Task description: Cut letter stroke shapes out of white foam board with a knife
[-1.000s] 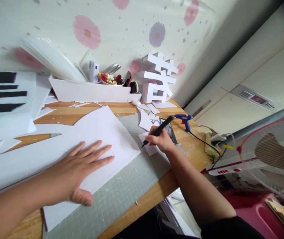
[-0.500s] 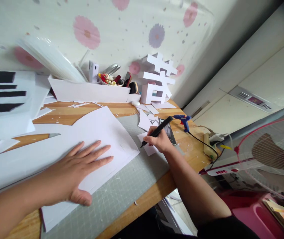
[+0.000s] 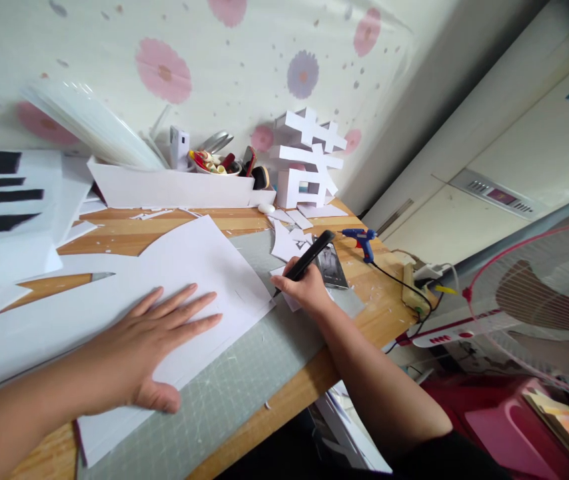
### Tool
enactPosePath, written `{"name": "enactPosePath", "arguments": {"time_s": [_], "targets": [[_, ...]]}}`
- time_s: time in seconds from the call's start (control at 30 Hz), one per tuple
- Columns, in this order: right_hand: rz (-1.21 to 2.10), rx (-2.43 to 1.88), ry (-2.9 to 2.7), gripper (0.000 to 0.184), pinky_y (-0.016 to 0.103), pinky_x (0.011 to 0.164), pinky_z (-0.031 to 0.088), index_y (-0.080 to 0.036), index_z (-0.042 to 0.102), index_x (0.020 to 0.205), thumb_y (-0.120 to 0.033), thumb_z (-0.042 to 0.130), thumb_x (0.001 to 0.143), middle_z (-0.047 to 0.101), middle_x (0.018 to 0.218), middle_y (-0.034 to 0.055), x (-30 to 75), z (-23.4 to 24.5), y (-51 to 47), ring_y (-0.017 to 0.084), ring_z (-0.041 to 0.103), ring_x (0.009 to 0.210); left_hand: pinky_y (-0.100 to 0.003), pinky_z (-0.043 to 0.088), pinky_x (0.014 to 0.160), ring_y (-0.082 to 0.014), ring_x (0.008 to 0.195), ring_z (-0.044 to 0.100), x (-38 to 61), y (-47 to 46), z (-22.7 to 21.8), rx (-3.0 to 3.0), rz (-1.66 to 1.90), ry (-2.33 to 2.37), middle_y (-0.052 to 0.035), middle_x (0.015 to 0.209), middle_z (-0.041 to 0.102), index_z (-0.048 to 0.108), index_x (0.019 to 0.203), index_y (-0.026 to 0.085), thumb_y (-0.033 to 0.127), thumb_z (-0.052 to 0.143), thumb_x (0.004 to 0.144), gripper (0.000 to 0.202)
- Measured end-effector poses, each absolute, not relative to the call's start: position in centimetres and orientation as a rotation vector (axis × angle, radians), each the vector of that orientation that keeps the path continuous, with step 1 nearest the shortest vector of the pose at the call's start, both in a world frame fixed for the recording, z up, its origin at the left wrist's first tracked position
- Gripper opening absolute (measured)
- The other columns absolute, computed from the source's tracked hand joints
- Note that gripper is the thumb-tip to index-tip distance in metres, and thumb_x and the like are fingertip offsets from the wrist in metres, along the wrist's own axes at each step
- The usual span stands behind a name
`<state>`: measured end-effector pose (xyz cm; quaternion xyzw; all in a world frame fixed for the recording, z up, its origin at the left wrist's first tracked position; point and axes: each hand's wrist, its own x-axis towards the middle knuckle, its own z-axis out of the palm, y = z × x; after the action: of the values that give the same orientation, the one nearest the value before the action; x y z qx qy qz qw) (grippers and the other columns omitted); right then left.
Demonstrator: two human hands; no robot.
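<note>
My left hand lies flat with fingers spread on a large white board that has one curved edge. Beneath the board is a grey-green cutting mat with grid lines. In my right hand is a slim black craft knife, gripped like a pen and slanting up to the right. Its tip is at the board's right corner; I cannot tell whether it touches. A small white piece lies partly under my right hand, and a dark phone-like panel is just beyond it.
A blue glue gun with a black cord stands at the table's right. White scraps and a white three-dimensional character are at the back, near a long white box. A fan stands right of the table.
My right hand has brought the craft knife slightly left relative to the board, its tip now at the board's corner. The camera view has shifted a little; my left hand stays on the board.
</note>
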<state>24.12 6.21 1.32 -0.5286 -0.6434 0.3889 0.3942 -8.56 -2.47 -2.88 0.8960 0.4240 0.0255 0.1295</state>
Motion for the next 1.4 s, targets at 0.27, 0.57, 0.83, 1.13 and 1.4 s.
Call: {"name": "enactPosePath", "arguments": {"time_s": [0.27,0.57,0.83,1.13,1.4], "targets": [[1.076,-1.324,-1.566,0.035,0.028,0.055,0.042,-0.024,0.055,0.058,-0.046,0.083,0.060,0.050,0.054,-0.0052,24.3,0.9,6.7,0.013,0.046,0.056,-0.070,0.009,0.132,-0.0465,0.166,0.018,-9.3,-2.4,-3.5,2.671,0.124,1.143,-0.0021,0.181,0.022,0.022,0.170,0.051,0.099,0.065,0.070,0.119],[1.104,-1.312,-1.493,0.035,0.027,0.050,0.035,-0.024,0.054,0.058,-0.045,0.082,0.059,0.049,0.052,-0.0064,24.5,0.3,7.1,0.011,0.041,0.052,-0.072,0.009,0.131,-0.0472,0.166,0.019,-8.9,-2.5,-3.4,2.651,0.119,1.162,-0.0034,0.181,0.024,0.024,0.170,0.050,0.101,0.062,0.071,0.117],[1.106,-1.319,-1.468,0.035,0.026,0.045,0.032,-0.025,0.054,0.059,-0.046,0.082,0.060,0.047,0.048,-0.0078,24.5,-0.1,7.3,0.010,0.040,0.047,-0.075,0.011,0.130,-0.0498,0.164,0.023,-8.4,-2.5,-2.9,2.621,0.158,1.175,-0.0054,0.179,0.030,0.035,0.168,0.047,0.100,0.063,0.071,0.115],[1.095,-1.285,-1.443,0.035,0.025,0.043,0.031,-0.024,0.054,0.059,-0.043,0.082,0.063,0.047,0.048,-0.0083,25.0,-0.6,7.3,0.009,0.039,0.043,-0.066,0.013,0.132,-0.0473,0.164,0.025,-8.6,-2.4,-3.3,2.675,0.228,1.151,-0.0042,0.179,0.031,0.035,0.168,0.048,0.103,0.060,0.069,0.116],[1.076,-1.158,-1.578,0.043,0.030,0.057,0.054,-0.023,0.067,0.087,-0.058,0.085,0.071,0.065,0.064,-0.0030,25.7,0.4,5.8,0.016,0.061,0.055,-0.068,0.011,0.133,-0.0435,0.166,0.020,-8.3,-2.3,-2.9,2.566,0.217,1.183,0.0007,0.178,0.032,0.041,0.164,0.051,0.092,0.052,0.089,0.086]]}}
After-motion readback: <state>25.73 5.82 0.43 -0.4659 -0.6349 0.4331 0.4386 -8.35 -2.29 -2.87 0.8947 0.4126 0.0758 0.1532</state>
